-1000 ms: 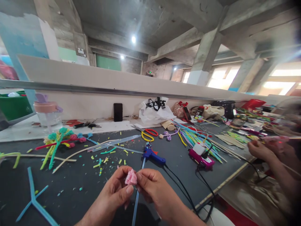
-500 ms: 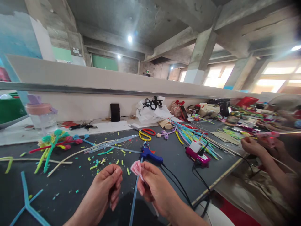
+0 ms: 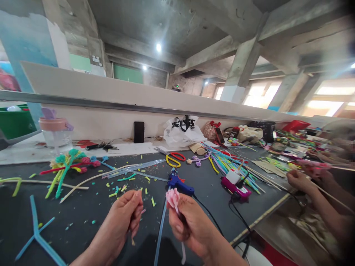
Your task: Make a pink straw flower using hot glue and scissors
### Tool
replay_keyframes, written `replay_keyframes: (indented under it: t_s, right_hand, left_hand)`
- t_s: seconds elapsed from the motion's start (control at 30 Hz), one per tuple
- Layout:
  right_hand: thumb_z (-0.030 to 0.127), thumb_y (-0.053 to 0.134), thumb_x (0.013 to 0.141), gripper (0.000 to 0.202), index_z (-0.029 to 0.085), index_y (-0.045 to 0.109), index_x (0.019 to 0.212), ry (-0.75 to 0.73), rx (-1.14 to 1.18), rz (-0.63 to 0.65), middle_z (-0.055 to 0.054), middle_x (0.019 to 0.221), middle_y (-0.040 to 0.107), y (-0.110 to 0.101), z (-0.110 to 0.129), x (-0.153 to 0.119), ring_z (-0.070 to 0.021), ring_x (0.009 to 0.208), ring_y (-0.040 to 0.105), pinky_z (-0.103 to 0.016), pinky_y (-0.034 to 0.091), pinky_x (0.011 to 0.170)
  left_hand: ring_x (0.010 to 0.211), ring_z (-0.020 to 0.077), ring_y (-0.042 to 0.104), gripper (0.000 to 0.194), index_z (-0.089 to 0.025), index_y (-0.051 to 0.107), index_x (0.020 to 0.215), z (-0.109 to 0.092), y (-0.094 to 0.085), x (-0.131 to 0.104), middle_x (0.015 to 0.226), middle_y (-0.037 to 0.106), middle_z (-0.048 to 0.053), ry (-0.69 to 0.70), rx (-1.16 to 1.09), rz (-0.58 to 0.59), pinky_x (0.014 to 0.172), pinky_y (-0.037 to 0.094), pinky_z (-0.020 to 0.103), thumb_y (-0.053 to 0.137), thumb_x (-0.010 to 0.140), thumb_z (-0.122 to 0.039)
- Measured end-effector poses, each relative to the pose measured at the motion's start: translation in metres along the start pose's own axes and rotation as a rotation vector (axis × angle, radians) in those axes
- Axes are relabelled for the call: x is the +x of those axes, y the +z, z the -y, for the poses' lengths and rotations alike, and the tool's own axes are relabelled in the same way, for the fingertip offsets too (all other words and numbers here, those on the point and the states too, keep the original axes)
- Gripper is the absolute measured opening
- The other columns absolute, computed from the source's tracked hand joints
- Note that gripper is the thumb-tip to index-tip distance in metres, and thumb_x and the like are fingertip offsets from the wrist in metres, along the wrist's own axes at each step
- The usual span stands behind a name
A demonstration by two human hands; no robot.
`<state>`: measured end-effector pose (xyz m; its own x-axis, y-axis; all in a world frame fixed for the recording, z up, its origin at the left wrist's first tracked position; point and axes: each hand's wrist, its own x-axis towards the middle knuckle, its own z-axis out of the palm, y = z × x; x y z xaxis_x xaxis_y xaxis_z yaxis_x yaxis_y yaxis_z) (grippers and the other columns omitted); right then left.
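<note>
My right hand (image 3: 192, 220) is closed around the pale stem of a small pink fuzzy flower (image 3: 172, 198), whose bunched head pokes up above thumb and forefinger. To its left, my left hand (image 3: 122, 216) is closed with its fingertips pinched together. A thin pinkish bit shows at its fingers, too small to name. The two hands are apart. Just beyond the flower lies a blue hot glue gun (image 3: 180, 184) with a clear bluish glue stick (image 3: 161, 232) running toward me. Scissors (image 3: 173, 160) with yellow and red handles rest farther back.
Fuzzy stems (image 3: 227, 159) lie bundled at right near a magenta power strip (image 3: 237, 188). Coloured fuzzy flowers (image 3: 68, 162) and a bent blue piece (image 3: 36, 229) are at left. A bottle (image 3: 54, 131), phone (image 3: 139, 132) and bag (image 3: 183, 133) line the back. A co-worker's hands (image 3: 301, 179) work at right.
The flower head has turned and now shows its bunched folds, with more pale stem below my right hand. A thin bit now shows at my left fingers. The view has shifted slightly.
</note>
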<state>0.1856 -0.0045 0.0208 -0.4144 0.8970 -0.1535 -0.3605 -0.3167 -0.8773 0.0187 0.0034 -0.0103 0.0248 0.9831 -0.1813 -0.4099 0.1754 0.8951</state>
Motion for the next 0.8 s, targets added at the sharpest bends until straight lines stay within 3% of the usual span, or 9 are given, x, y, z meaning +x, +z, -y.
replay_keyframes:
  t_s: [0.1, 0.23, 0.3, 0.4, 0.5, 0.6, 0.7, 0.8]
  right_hand:
    - [0.050, 0.064, 0.074, 0.035, 0.018, 0.051, 0.066, -0.011, 0.015, -0.020, 0.009, 0.030, 0.041, -0.002, -0.002, 0.003, -0.0019, 0.026, 0.016, -0.014, 0.012, 0.028]
    - [0.045, 0.062, 0.078, 0.032, 0.018, 0.051, 0.066, -0.041, 0.010, -0.048, 0.008, 0.031, 0.042, -0.002, -0.002, 0.005, -0.0024, 0.025, 0.019, -0.015, 0.014, 0.028]
    - [0.043, 0.062, 0.079, 0.030, 0.018, 0.050, 0.068, -0.026, 0.009, -0.046, 0.008, 0.034, 0.045, -0.001, -0.001, 0.004, -0.0016, 0.026, 0.018, -0.015, 0.012, 0.028]
    - [0.040, 0.062, 0.079, 0.027, 0.018, 0.049, 0.071, 0.008, 0.011, -0.014, 0.005, 0.046, 0.054, 0.002, 0.001, 0.001, 0.0003, 0.028, 0.015, -0.014, 0.009, 0.029]
    - [0.035, 0.066, 0.077, 0.025, 0.018, 0.047, 0.074, 0.018, 0.019, -0.015, 0.004, 0.053, 0.059, 0.004, 0.001, 0.000, 0.0009, 0.029, 0.015, -0.015, 0.008, 0.030]
    - [0.038, 0.065, 0.076, 0.027, 0.019, 0.046, 0.074, 0.017, 0.008, -0.053, 0.006, 0.049, 0.055, 0.002, -0.001, 0.002, 0.0005, 0.029, 0.013, -0.016, 0.007, 0.031]
    - [0.043, 0.061, 0.077, 0.029, 0.020, 0.045, 0.071, 0.021, -0.027, -0.099, 0.009, 0.042, 0.046, 0.001, -0.003, 0.004, -0.0008, 0.029, 0.012, -0.016, 0.007, 0.031]
    - [0.046, 0.057, 0.078, 0.033, 0.021, 0.039, 0.064, 0.030, -0.052, -0.143, 0.011, 0.037, 0.038, 0.002, -0.004, 0.004, -0.0025, 0.030, 0.013, -0.016, 0.008, 0.031]
  left_hand:
    - [0.035, 0.0054, 0.042, 0.034, -0.017, 0.051, 0.060, 0.002, 0.001, 0.000, 0.045, 0.049, -0.007, 0.049, 0.035, 0.093, 0.036, 0.038, 0.017, 0.069, 0.066, -0.045]
    - [0.047, 0.0080, 0.054, 0.028, -0.016, 0.054, 0.062, 0.000, 0.002, -0.001, 0.054, 0.058, -0.004, 0.054, 0.053, 0.116, 0.050, 0.047, 0.020, 0.074, 0.062, -0.036]
    - [0.041, 0.0074, 0.049, 0.031, -0.017, 0.052, 0.060, -0.002, 0.002, -0.003, 0.050, 0.053, -0.005, 0.046, 0.076, 0.119, 0.045, 0.045, 0.021, 0.069, 0.067, -0.041]
    - [0.028, 0.0054, 0.033, 0.043, -0.019, 0.041, 0.052, -0.002, 0.002, -0.005, 0.037, 0.035, -0.009, 0.057, 0.135, 0.069, 0.032, 0.032, 0.019, 0.055, 0.076, -0.052]
    - [0.026, 0.0040, 0.025, 0.048, -0.021, 0.035, 0.050, 0.000, 0.000, -0.003, 0.035, 0.028, -0.010, 0.025, 0.126, 0.004, 0.028, 0.021, 0.017, 0.052, 0.076, -0.057]
    - [0.030, 0.0046, 0.032, 0.035, -0.020, 0.045, 0.061, 0.003, -0.001, 0.003, 0.042, 0.040, -0.010, 0.042, 0.096, 0.013, 0.031, 0.027, 0.017, 0.059, 0.072, -0.051]
    - [0.044, 0.0076, 0.051, 0.023, -0.019, 0.053, 0.075, 0.007, -0.003, 0.010, 0.057, 0.056, -0.007, 0.154, 0.129, 0.042, 0.045, 0.041, 0.019, 0.069, 0.064, -0.031]
    - [0.048, 0.0084, 0.053, 0.016, -0.018, 0.055, 0.076, 0.010, -0.003, 0.011, 0.060, 0.057, -0.005, 0.209, 0.149, 0.092, 0.050, 0.043, 0.020, 0.064, 0.067, -0.028]
